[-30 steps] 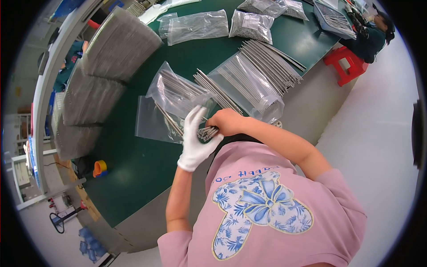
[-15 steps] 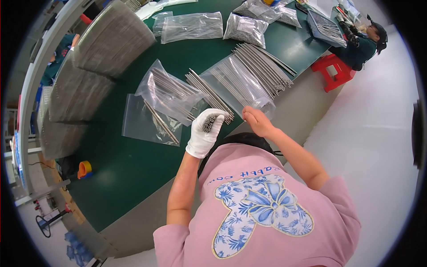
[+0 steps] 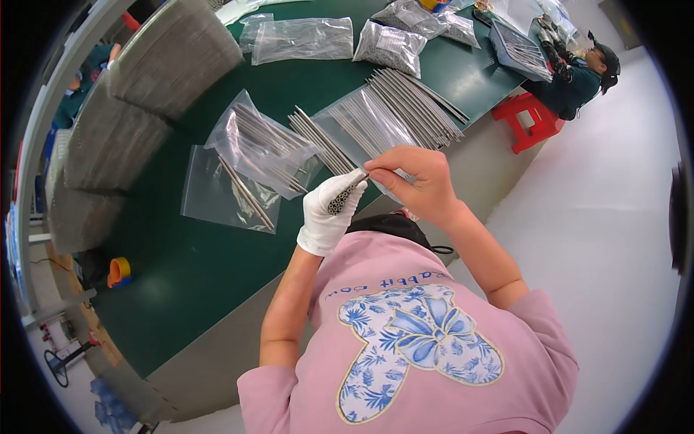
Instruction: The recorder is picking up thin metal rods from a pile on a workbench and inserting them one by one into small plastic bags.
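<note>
Left hand (image 3: 327, 217), in a white glove, closed around a small bundle of thin metal tubes (image 3: 344, 197), hollow ends turned toward the camera. Right hand (image 3: 416, 181), bare, just beside that bundle, thumb and fingers pinched on a single tube at the bundle's top. Both hands held above the near edge of the green table (image 3: 181, 275), in front of a pink shirt with a blue floral print.

Relative to the bundle in the glove: a long row of loose tubes (image 3: 405, 108) lay just beyond it on the table, partly over a clear plastic sheet. To its left, clear plastic bags (image 3: 253, 148) with a few tubes inside, and a flatter bag (image 3: 217, 192) holding two or three more. Farther left, grey stacked cardboard (image 3: 163, 61) along the table's far side. Well beyond, filled clear bags (image 3: 303, 40) and silvery packets (image 3: 390, 47). Far down-left, an orange tape roll (image 3: 119, 271) on the table. Far up-right, another person (image 3: 582, 69) in dark clothing seated at the table's end beside a red stool (image 3: 531, 119), working over a tray of tubes.
</note>
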The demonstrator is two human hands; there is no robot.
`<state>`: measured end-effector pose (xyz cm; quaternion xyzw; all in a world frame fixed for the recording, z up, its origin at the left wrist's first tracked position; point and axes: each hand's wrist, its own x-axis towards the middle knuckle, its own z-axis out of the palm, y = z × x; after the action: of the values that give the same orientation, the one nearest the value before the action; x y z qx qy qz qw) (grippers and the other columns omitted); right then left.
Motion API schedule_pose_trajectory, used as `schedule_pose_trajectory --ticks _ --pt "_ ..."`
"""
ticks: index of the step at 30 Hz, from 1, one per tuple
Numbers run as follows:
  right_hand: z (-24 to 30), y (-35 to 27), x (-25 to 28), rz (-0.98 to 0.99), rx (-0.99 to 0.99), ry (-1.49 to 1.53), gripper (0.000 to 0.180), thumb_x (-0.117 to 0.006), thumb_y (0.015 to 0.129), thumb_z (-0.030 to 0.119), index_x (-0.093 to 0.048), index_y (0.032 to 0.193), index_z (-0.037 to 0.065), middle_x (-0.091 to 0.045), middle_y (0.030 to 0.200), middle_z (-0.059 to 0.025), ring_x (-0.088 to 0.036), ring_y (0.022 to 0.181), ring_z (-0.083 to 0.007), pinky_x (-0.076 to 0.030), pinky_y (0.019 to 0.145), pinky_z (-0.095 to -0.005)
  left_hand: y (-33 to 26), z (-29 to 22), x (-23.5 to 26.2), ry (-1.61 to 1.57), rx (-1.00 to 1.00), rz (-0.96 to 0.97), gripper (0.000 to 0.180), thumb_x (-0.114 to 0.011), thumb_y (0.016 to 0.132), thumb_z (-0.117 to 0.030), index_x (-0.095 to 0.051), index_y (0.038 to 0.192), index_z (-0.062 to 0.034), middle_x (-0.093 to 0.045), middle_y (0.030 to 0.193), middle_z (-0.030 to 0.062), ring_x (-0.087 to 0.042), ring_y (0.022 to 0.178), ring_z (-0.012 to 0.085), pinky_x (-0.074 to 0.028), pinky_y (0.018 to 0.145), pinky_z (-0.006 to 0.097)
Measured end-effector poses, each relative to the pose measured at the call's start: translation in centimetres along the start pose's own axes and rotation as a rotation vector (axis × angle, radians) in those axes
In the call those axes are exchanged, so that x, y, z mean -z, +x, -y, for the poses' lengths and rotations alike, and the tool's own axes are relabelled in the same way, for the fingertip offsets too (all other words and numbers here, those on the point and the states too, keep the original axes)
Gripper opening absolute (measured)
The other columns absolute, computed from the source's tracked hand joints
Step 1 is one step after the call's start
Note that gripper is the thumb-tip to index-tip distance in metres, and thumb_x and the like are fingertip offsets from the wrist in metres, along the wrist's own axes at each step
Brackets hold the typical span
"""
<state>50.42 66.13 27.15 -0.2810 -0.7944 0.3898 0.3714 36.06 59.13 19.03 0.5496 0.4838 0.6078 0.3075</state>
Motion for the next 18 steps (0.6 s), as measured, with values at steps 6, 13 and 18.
schedule_pose_trajectory --ticks 6,13,18 --pt "-0.2 0.4 -0.4 0.053 0.102 -0.138 0.008 -0.064 0.073 0.001 -0.064 0.082 0.001 -0.064 0.074 -0.0088 -0.062 0.064 -0.0181 -0.047 0.058 -0.0255 -0.2 0.7 -0.1 -0.064 -0.052 -0.044 0.026 -0.066 0.074 0.002 -0.063 0.099 -0.0052 -0.065 0.087 0.0091 -0.062 0.075 0.0153 -0.049 0.067 0.024" --pt "0.5 0.8 -0.4 0.065 0.303 -0.393 0.006 -0.066 0.069 0.005 -0.063 0.075 0.006 -0.062 0.068 -0.0056 -0.059 0.057 -0.0203 -0.045 0.052 -0.0273 -0.1 0.4 -0.1 0.01 -0.043 -0.04 0.026 -0.066 0.074 0.001 -0.062 0.099 -0.005 -0.065 0.086 0.0098 -0.063 0.074 0.0169 -0.049 0.066 0.025" --pt "1.0 1.1 -0.8 0.078 0.389 -0.512 0.007 -0.066 0.068 0.008 -0.06 0.07 0.008 -0.06 0.064 -0.0038 -0.057 0.054 -0.0193 -0.043 0.05 -0.0277 -0.3 0.1 0.0 0.074 -0.029 -0.023 0.024 -0.066 0.074 0.0 -0.062 0.098 -0.0044 -0.064 0.086 0.0114 -0.063 0.074 0.0201 -0.049 0.066 0.026"
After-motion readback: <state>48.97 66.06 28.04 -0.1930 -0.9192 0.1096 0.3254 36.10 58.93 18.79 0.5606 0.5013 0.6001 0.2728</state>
